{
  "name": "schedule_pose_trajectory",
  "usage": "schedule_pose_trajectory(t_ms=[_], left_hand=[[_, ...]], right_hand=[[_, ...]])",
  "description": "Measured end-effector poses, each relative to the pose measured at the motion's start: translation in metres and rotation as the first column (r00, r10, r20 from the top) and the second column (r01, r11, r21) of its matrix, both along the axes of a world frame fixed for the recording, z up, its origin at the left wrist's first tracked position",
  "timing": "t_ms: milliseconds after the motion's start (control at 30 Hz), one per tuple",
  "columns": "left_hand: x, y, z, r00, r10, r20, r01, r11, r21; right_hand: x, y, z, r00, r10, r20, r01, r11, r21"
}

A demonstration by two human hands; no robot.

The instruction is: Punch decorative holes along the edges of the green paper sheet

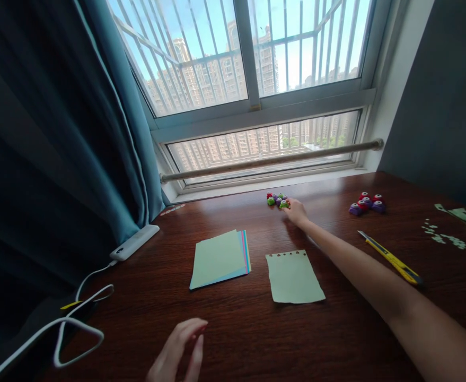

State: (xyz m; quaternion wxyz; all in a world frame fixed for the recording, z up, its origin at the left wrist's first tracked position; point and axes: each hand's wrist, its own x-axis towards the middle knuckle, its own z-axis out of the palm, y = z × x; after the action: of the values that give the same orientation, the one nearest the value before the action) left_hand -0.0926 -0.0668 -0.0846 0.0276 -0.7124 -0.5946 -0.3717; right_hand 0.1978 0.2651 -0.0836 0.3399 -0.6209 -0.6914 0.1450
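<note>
Left hand: the left hand (pixel 179 353) hovers low at the near edge of the bench (pixel 233 339), fingers loosely spread and apart, holding nothing.
White cable: a white cable (pixel 69 329) loops over the near left corner of the bench, running up to a white power bank (pixel 134 242) beside the curtain (pixel 58 132).
Green sheet: a single pale green sheet (pixel 294 277) lies flat in the middle of the bench, its far edge punched with a row of small holes.
Paper stack: a stack of coloured paper (pixel 220 259), green on top with pink and blue edges showing, lies just left of the green sheet.
Knife: a yellow utility knife (pixel 392 259) lies to the right of the outstretched forearm.
Paper scraps: pale green scraps (pixel 443 237) are scattered at the far right of the bench.
Right hand: the right hand (pixel 295 211) is stretched far forward, fingertips touching the green punches (pixel 277 200) at the far side of the bench near the window (pixel 256 106); whether the fingers have closed on one I cannot tell.
Other punches: a cluster of red and purple punches (pixel 367 203) sits well to the right of the green ones.
</note>
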Motion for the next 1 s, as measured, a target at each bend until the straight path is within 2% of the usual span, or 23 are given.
schedule_pose_trajectory(t_ms=[33,100,167,267,333,400,500,600,667,733,800,900,933,1000], left_hand=[[0.012,0.014,0.012,0.994,-0.092,0.053,0.096,0.991,-0.092],[0.037,0.048,0.029,0.973,-0.178,0.149,0.214,0.934,-0.285],[0.06,0.083,0.037,0.953,-0.232,0.197,0.288,0.895,-0.34],[0.086,0.128,0.036,0.944,-0.317,0.086,0.327,0.882,-0.339],[0.097,0.149,0.029,0.949,-0.314,-0.022,0.283,0.883,-0.375],[0.103,0.163,0.022,0.935,-0.336,-0.114,0.262,0.871,-0.416],[0.104,0.172,0.011,0.928,-0.344,-0.146,0.245,0.855,-0.457],[0.1,0.175,0.003,0.937,-0.34,-0.08,0.267,0.845,-0.463],[0.097,0.177,-0.001,0.943,-0.334,0.001,0.297,0.837,-0.459],[0.097,0.178,-0.004,0.936,-0.313,0.161,0.352,0.815,-0.461],[0.098,0.178,-0.004,0.865,-0.292,0.409,0.47,0.758,-0.452],[0.103,0.176,-0.001,0.645,-0.232,0.728,0.658,0.653,-0.375],[0.105,0.175,0.0,0.595,-0.202,0.778,0.68,0.643,-0.354],[0.109,0.172,0.003,0.547,-0.153,0.823,0.678,0.658,-0.329]], right_hand=[[0.006,-0.009,0.002,1.0,0.027,-0.015,-0.027,1.0,0.015],[0.021,-0.035,0.005,0.992,0.098,-0.074,-0.095,0.995,0.044],[0.036,-0.066,0.005,0.958,0.186,-0.219,-0.177,0.982,0.06],[0.056,-0.112,-0.001,0.834,0.243,-0.496,-0.277,0.961,0.006],[0.065,-0.133,-0.007,0.785,0.225,-0.577,-0.303,0.952,-0.042],[0.071,-0.145,-0.012,0.776,0.199,-0.598,-0.289,0.956,-0.057],[0.074,-0.148,-0.016,0.799,0.164,-0.579,-0.245,0.967,-0.064],[0.076,-0.145,-0.017,0.831,0.162,-0.533,-0.237,0.969,-0.075],[0.076,-0.144,-0.018,0.844,0.164,-0.511,-0.233,0.97,-0.074],[0.077,-0.145,-0.019,0.836,0.17,-0.522,-0.242,0.968,-0.071],[0.077,-0.147,-0.019,0.82,0.189,-0.54,-0.265,0.962,-0.066],[0.076,-0.149,-0.017,0.831,0.208,-0.516,-0.279,0.958,-0.062],[0.076,-0.15,-0.016,0.84,0.207,-0.501,-0.273,0.96,-0.061],[0.075,-0.152,-0.013,0.86,0.194,-0.472,-0.253,0.965,-0.063]])
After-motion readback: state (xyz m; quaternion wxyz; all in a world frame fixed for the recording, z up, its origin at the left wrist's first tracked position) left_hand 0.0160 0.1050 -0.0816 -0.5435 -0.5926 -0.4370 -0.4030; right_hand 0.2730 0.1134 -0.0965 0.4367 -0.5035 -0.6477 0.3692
